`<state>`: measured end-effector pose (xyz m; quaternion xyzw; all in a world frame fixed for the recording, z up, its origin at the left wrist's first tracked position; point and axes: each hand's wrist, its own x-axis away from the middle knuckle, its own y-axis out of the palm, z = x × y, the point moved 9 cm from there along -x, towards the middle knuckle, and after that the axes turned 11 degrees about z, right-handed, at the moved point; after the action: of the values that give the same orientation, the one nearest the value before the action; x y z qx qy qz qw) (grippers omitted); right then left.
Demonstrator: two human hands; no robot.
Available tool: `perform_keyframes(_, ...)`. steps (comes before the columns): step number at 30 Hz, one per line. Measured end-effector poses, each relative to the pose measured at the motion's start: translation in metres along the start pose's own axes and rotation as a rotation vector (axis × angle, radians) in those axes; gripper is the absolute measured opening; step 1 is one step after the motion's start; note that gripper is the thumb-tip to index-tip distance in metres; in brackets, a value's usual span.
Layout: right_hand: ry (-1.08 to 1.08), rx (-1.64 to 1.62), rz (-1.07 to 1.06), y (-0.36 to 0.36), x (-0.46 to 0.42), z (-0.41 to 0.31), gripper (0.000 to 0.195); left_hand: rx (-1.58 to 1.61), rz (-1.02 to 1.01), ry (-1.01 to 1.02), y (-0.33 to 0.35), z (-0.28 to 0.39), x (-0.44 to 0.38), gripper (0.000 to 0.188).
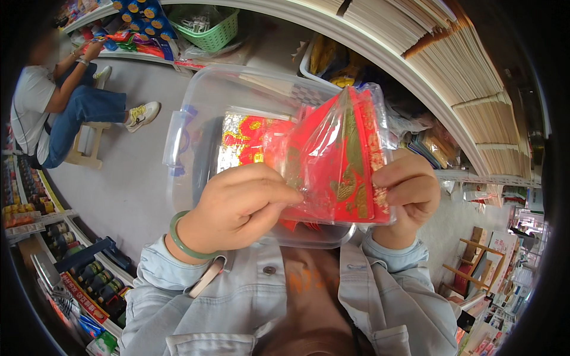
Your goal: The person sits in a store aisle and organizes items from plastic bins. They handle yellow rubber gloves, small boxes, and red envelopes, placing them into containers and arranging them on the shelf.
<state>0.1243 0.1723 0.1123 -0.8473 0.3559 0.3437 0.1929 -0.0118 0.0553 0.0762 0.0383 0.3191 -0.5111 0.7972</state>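
Observation:
Between my hands is a clear plastic bag (325, 151) of red paper envelopes or cards with gold patterns, tilted over an open translucent plastic bin (178, 133). My left hand (242, 202), a green bangle at its wrist, pinches the bag's film near its lower left part. The right edge of the packet is gripped by my right hand (407, 191), thumb and fingers closed on it. Inside the bin lies a silver packet (240, 138) with red and gold decorations, partly covered by the held bag. The bin's lower contents are mostly hidden.
Beyond the bin, a shelf holds a green plastic basket (216, 33) and a white tub (307, 66). Paper stacks (458, 62) fill the upper right shelf. A person (67, 102) sits on a stool (91, 142) at the left. Bottles (100, 280) line the lower left shelf.

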Motion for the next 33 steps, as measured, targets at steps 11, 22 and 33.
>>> perform_keyframes(11, -0.191, -0.142, -0.260, 0.041, -0.020, -0.020, 0.010, 0.332, -0.165, -0.100, 0.007, 0.004, -0.006, 0.036)
perform_keyframes(22, -0.188, -0.493, -0.446, 0.049, -0.016, -0.026, 0.005, -0.043, -0.025, 0.104, -0.006, 0.011, -0.020, 0.063)
perform_keyframes(33, -0.251, -0.696, -0.339, 0.032, -0.026, -0.033, 0.003, 0.225, 0.036, -0.075, -0.003, -0.004, -0.044, 0.055)
